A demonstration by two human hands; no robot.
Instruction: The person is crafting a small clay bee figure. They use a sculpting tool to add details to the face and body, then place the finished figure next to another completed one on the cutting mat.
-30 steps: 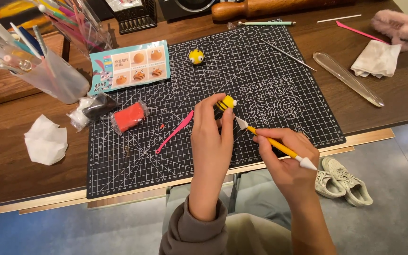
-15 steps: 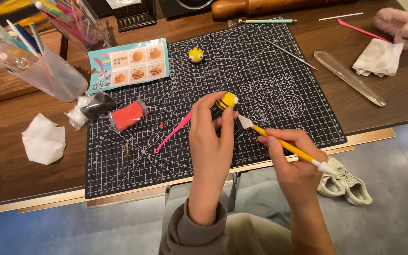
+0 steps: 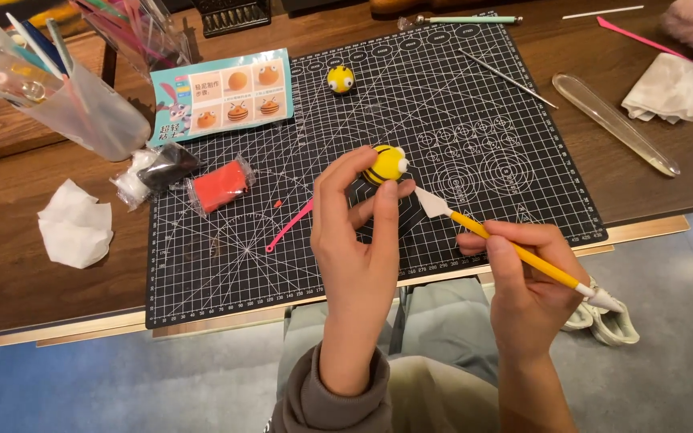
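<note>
- Pinching a yellow clay bee (image 3: 384, 163) at its fingertips, the left hand (image 3: 354, 240) is raised above the near part of the black cutting mat (image 3: 226, 265), fingers closed around the small striped ball.
- The bee sits at the top of that hand, just past the thumb and forefinger, its white dot facing right.
- The right hand (image 3: 527, 281) is closed on a yellow-handled sculpting tool (image 3: 507, 247); the tool's pale tip lies just beside the bee, lower right of it, not clearly touching.
- A pink stick (image 3: 289, 225) lies on the mat left of the left hand.
- A second yellow clay ball (image 3: 340, 78) rests farther up the mat, well apart.
</note>
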